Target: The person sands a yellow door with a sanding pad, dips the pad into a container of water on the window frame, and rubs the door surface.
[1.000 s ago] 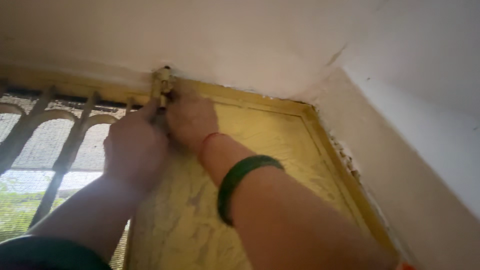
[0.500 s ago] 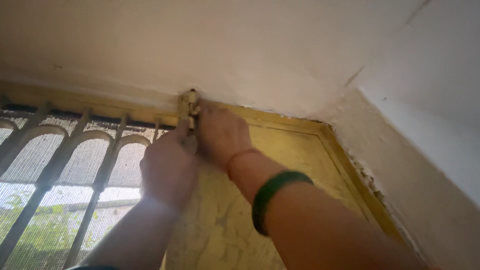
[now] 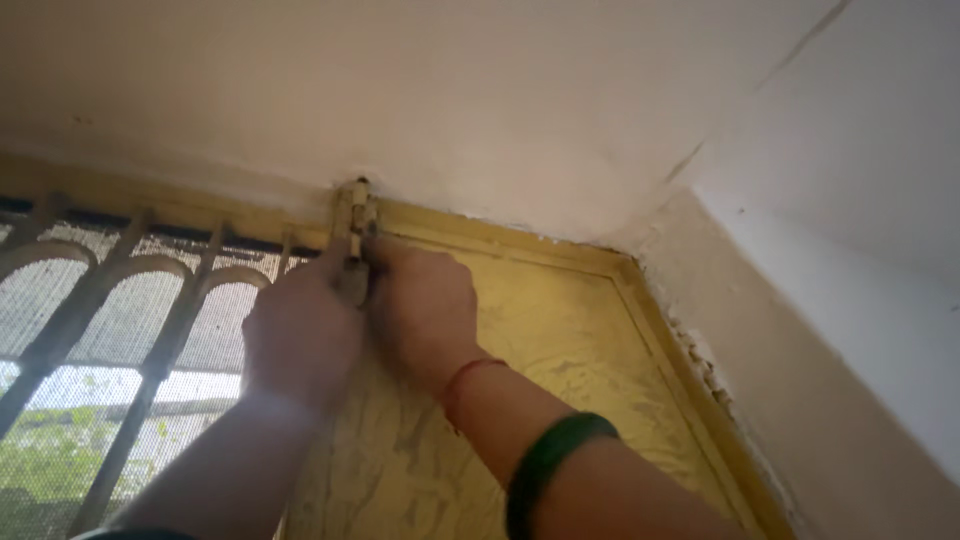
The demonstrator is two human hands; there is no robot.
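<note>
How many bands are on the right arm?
2: a thin red thread at the wrist, and a green bangle further down the forearm. More may sit out of frame.

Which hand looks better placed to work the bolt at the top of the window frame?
Probably the right hand: its fingers reach the latch bolt; the left hand sits lower.

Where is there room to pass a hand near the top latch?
Free: the yellow panel between the right hand and the frame's right edge. Crowded: around the latch, where the left hand and right hand meet; the window bars close off the left.
</note>
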